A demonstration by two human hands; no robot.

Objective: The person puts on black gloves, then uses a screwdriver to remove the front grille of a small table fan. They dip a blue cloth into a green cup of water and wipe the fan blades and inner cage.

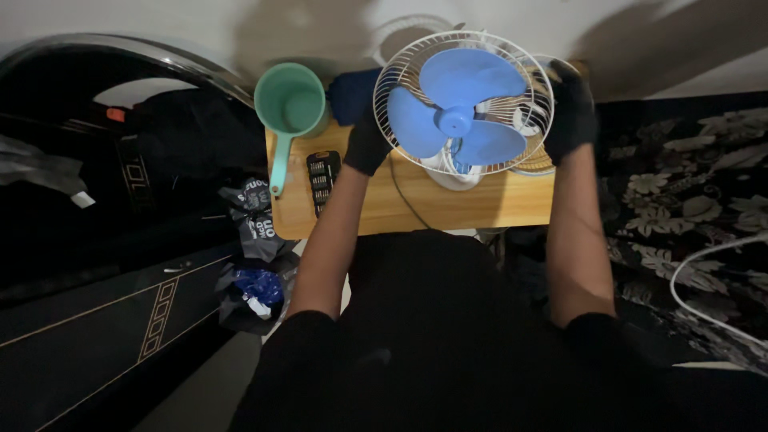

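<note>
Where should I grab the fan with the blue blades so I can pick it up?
Hold the fan by the white wire cage's outer rim, one hand on each side, as the left hand and right hand do. The round rim is wide, and gripping it probably keeps fingers away from the blades.

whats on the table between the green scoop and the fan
In the head view, a black case of screwdriver bits lies on the wooden table between the green scoop and the fan. The gloved left hand gripping the fan's wire guard is there too.
</note>
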